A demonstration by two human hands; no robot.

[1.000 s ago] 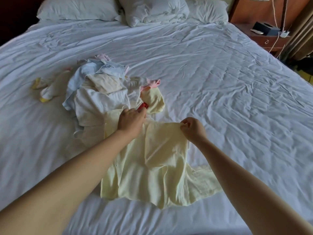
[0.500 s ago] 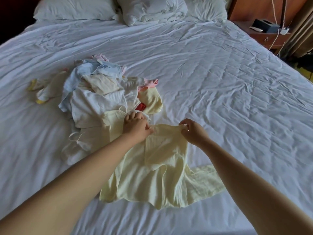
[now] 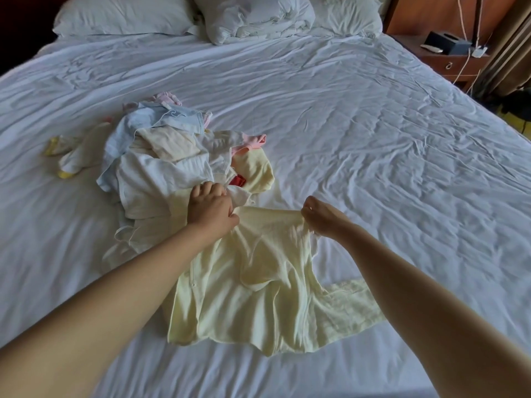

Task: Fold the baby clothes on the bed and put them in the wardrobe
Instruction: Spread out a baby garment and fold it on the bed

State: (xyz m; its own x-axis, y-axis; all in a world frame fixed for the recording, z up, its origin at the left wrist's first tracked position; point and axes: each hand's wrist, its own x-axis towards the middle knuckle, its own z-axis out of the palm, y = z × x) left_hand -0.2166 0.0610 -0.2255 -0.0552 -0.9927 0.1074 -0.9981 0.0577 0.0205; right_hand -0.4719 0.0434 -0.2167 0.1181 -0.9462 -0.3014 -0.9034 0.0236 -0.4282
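Bedroom, wide white bed (image 3: 373, 139) filling nearly the whole frame, sheet wrinkled all over. Up at the top edge, white pillows (image 3: 123, 15) in a row, one crumpled at the middle. Upper right corner: wooden nightstand (image 3: 448, 63) with a dark box (image 3: 446, 43) on top and pale cords hanging beside it.

Centre of the frame now: pale yellow garment (image 3: 258, 297) spread on the sheet, lower half lying flat, snap placket running down its left side, one sleeve trailing off to the lower right. Top edge lifted off the bed and stretched between both hands. On the upper left corner, left hand (image 3: 211, 209), back to the camera, fingers curled and thumb clamped on the yellow cloth. At the upper right corner, right hand (image 3: 321, 216), fingers pinching the edge, cloth bunching under the grip.

Left of centre, just above the left hand: heap of baby clothes (image 3: 161, 173), unfolded, touching the yellow garment's upper left. On top at the back, light blue piece (image 3: 161, 119); white and cream ones in the middle; pink trim (image 3: 251, 142) and a red tag (image 3: 238, 180) on the right side. Further left, just beside the heap's edge, small white item with yellow tips (image 3: 69, 156), too crumpled to name.
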